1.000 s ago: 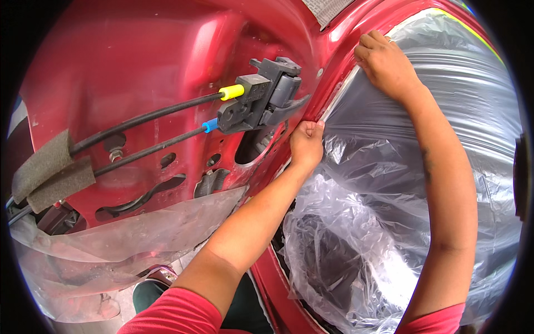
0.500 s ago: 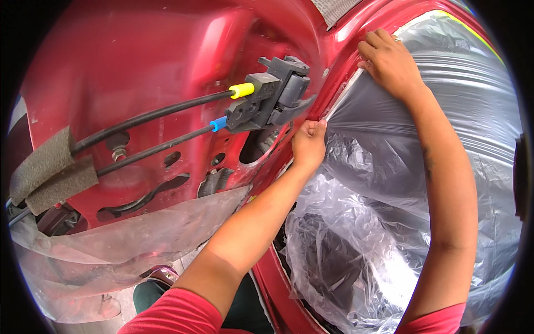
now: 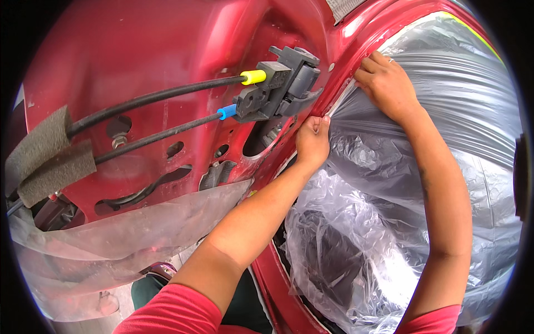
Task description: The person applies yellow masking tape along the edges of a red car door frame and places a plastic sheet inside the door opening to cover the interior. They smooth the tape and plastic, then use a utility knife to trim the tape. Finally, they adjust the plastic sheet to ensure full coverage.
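A clear plastic sheet (image 3: 445, 89) spans the door opening of a red car, drawn into tight creases toward its left edge. A narrow white strip (image 3: 337, 103) runs along that edge, beside the red door frame. My left hand (image 3: 313, 139) is closed, pinching the strip and the sheet's edge between thumb and fingers. Higher up on the same edge, my right hand (image 3: 387, 88) has its fingers bent around the sheet's border against the frame. Its fingertips are partly hidden. Lower down, the plastic hangs loose and crumpled.
At the left stands the open red door panel (image 3: 139, 50), its inner side bare. A dark grey latch (image 3: 278, 86) hangs there on two black cables with yellow and blue ends. Grey foam (image 3: 58, 172) wraps the cables. A cloudy plastic liner (image 3: 150, 228) covers the panel's lower part.
My right hand has slid down along the sheet's edge, nearer my left hand. My left hand keeps its pinch. The door and latch sit slightly higher and farther right in view.
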A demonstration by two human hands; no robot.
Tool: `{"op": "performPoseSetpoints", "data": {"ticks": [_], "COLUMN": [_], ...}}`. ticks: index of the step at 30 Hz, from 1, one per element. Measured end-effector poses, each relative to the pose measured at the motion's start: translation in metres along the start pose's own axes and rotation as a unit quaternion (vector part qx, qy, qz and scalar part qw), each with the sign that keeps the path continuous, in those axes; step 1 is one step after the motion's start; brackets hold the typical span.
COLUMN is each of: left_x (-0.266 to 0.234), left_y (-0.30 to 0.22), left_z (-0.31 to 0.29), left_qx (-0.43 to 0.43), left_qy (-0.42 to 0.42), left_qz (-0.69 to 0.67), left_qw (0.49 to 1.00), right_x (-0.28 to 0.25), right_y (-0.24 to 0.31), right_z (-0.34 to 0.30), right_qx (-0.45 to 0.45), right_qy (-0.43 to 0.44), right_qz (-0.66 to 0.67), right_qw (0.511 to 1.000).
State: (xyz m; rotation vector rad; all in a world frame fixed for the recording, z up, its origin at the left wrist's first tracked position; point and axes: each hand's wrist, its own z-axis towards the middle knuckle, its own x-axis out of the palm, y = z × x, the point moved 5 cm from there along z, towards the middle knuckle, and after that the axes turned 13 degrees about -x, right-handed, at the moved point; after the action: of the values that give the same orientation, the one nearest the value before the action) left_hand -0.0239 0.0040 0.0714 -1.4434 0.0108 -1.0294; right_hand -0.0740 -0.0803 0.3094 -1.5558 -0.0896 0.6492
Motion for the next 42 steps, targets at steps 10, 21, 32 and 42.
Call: {"op": "performPoseSetpoints", "data": {"ticks": [10, 21, 32, 42], "left_x": [-0.011, -0.029, -0.033, -0.036], "left_y": [-0.008, 0.033, 0.020, 0.027], "left_z": [-0.010, -0.011, -0.049, -0.038], "left_qx": [-0.019, -0.035, -0.110, -0.051], "left_qy": [0.083, 0.114, 0.116, 0.103], "left_qz": [-0.030, -0.123, -0.214, -0.076], "left_qw": [0.996, 0.985, 0.964, 0.990], "right_x": [0.015, 0.022, 0.019, 0.029], "right_y": [0.010, 0.020, 0.028, 0.025], "right_z": [0.011, 0.020, 0.010, 0.009], "right_qx": [0.001, 0.012, -0.010, 0.002], "right_qy": [0.073, 0.120, 0.076, 0.137], "right_qz": [0.026, 0.066, 0.131, 0.119], "right_qw": [0.997, 0.990, 0.988, 0.983]}}
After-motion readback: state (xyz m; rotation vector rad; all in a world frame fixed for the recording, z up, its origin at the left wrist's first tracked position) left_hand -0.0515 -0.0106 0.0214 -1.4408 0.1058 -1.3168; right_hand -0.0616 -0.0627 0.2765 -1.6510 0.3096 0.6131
